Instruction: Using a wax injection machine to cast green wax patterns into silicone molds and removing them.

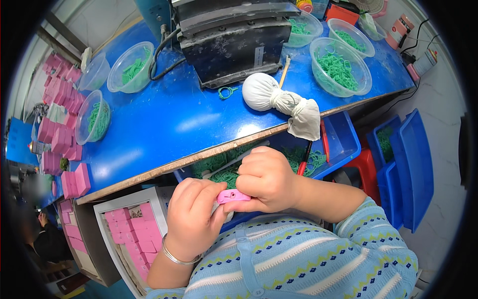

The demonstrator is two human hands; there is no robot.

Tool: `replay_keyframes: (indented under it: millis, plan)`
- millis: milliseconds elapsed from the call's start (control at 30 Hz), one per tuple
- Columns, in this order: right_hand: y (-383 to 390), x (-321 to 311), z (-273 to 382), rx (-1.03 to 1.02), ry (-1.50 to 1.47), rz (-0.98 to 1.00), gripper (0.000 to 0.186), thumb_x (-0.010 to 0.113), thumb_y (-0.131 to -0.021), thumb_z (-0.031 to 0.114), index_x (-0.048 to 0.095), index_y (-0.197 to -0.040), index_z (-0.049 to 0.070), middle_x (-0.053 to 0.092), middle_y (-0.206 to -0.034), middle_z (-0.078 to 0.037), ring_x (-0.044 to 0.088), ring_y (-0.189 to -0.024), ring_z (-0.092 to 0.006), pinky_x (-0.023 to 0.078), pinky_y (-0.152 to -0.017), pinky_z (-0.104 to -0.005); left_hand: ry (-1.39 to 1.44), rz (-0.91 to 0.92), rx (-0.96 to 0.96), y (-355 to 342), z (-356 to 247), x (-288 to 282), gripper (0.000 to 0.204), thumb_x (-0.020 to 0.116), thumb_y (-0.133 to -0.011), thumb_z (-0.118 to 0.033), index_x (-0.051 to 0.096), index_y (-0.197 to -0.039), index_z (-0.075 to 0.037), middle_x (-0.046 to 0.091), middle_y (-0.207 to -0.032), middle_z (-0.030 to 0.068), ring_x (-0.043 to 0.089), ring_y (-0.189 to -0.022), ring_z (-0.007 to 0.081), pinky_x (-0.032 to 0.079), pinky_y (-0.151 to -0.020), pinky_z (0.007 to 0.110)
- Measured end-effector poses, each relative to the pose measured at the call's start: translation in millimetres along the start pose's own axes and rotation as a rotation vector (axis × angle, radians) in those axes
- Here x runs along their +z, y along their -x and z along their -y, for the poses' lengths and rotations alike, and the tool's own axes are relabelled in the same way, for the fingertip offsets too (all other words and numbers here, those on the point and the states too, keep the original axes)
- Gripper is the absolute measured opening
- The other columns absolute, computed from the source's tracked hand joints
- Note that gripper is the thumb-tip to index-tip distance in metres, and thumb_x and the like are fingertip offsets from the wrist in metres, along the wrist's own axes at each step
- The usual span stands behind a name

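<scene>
Both of my hands meet in front of my body over a blue bin (347,149). Between them is a small pink rubber mould (234,195), with a little hole and a slit line on the face toward me. The fingers of my left hand (191,217) grip its left side. My right hand (269,179) is curled, with its thumb along the mould's lower right edge. Green wax pieces (226,177) lie in the bin just beyond my hands. A pale stick (231,163) rests across them. My fingers hide part of the mould.
A black machine (234,50) stands on the blue table (164,124). A tied white cloth pouch (259,92) lies near the table edge. Clear tubs (366,82) hold green pieces. Pink moulds (62,139) are stacked at left; more fill a white tray (162,212). Blue bins (417,174) stand at right.
</scene>
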State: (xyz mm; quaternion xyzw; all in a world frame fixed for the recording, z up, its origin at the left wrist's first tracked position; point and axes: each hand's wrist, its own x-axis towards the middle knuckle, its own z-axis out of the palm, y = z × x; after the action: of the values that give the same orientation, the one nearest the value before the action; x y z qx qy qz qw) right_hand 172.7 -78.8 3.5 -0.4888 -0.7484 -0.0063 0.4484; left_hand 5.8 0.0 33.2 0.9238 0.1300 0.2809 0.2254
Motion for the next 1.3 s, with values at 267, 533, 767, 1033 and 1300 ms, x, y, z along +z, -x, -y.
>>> replay_keyframes:
  millis: [267, 533, 767, 1033, 1300]
  plan:
    - [8.7, 4.8, -5.7, 0.019, -0.385, 0.027, 0.039, 0.071, -0.067, 0.041, 0.055, -0.073, 0.006, 0.047, -0.061, -0.005, 0.046, -0.05, -0.0227, 0.033, -0.047, -0.0328, 0.483, 0.067, -0.106, 2.1, 3.8, -7.2, 0.026, 0.076, -0.06, -0.01, 0.06, -0.08, -0.003, 0.054, -0.069, 0.0067, 0.05, -0.063, 0.0183, 0.039, -0.056, 0.027]
    - [12.9, 5.8, -0.6, 0.28, -0.382, -0.034, 0.024, 0.067, -0.075, 0.024, 0.055, -0.075, 0.003, 0.05, -0.064, -0.009, 0.051, -0.057, -0.0255, 0.04, -0.051, -0.0343, 0.504, -0.052, -0.242, 13.4, -3.0, 0.9, 0.051, 0.073, -0.067, -0.008, 0.051, -0.112, -0.002, 0.048, -0.108, 0.013, 0.052, -0.081, 0.018, 0.043, -0.073, 0.028]
    - [-15.4, -12.5, 4.6, 0.636, -0.75, 0.249, 0.023, 0.068, -0.076, 0.01, 0.059, -0.095, 0.002, 0.06, -0.082, -0.006, 0.058, -0.07, -0.0121, 0.047, -0.061, -0.024, -0.238, 0.072, 0.002, 9.1, -10.7, 9.9, 0.08, 0.077, -0.058, -0.007, 0.036, -0.126, -0.002, 0.04, -0.125, 0.0155, 0.052, -0.097, 0.0218, 0.046, -0.081, 0.032]
    - [-94.1, -121.2, -79.5, 0.823, -1.372, -0.227, 0.048, 0.038, -0.092, 0.04, 0.053, -0.107, -0.003, 0.063, -0.085, -0.013, 0.061, -0.066, -0.0153, 0.049, -0.057, -0.0265, 1.186, -0.278, -0.389, 10.5, -13.1, 6.6, 0.09, 0.079, -0.061, -0.013, 0.024, -0.133, -0.006, 0.035, -0.131, 0.0174, 0.057, -0.093, 0.0235, 0.051, -0.071, 0.029]
    - [-99.7, -106.1, -85.2, 0.853, -1.296, -0.158, 0.046, 0.032, -0.094, 0.033, 0.055, -0.107, -0.004, 0.063, -0.073, -0.012, 0.058, -0.055, -0.0132, 0.045, -0.051, -0.0233, 1.225, -0.172, -0.537, 17.2, -8.6, 10.4, 0.094, 0.082, -0.059, -0.022, 0.028, -0.134, -0.002, 0.044, -0.12, 0.0145, 0.057, -0.081, 0.0189, 0.049, -0.066, 0.026]
